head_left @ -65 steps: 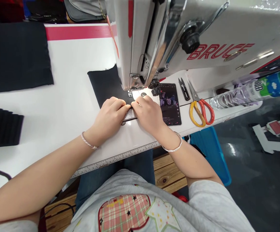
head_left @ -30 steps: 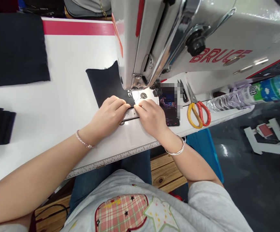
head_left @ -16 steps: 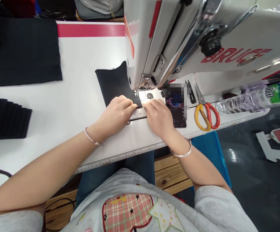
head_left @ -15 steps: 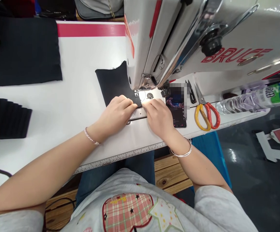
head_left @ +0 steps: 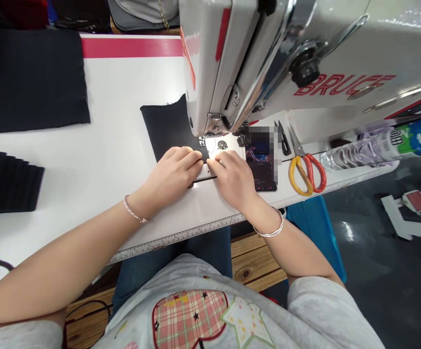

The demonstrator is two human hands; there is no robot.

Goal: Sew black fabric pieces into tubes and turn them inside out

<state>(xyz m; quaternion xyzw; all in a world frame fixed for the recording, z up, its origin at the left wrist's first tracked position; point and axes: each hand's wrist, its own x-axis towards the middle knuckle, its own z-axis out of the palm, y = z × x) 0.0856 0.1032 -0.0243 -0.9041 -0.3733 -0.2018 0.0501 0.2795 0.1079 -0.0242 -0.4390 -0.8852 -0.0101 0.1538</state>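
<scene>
A black cloth piece (head_left: 166, 127) lies partly under the head of a white sewing machine (head_left: 205, 63), its near right edge beside the lit needle plate (head_left: 215, 144). My left hand (head_left: 176, 172) is closed on the cloth's near edge, fingers bent and pressed together. Close to its right, my right hand (head_left: 232, 177) pinches the cloth's near right corner with thumb and forefinger. The fingertips of both hands are just in front of the presser foot (head_left: 202, 141). Where the needle meets the cloth is too small to make out.
Another black cloth (head_left: 36, 80) lies at the back left, above a pile of folded black pieces (head_left: 8, 180). Right of the needle plate are a phone (head_left: 261, 169), black snips (head_left: 283, 138), scissors (head_left: 306, 172) and a plastic-wrapped bottle (head_left: 363, 150). A ruler strip (head_left: 181, 236) edges the table.
The whole view has shifted slightly, moving the machine and table items a little left. Both hands keep their grip at the cloth's near edge; the picture on the phone differs.
</scene>
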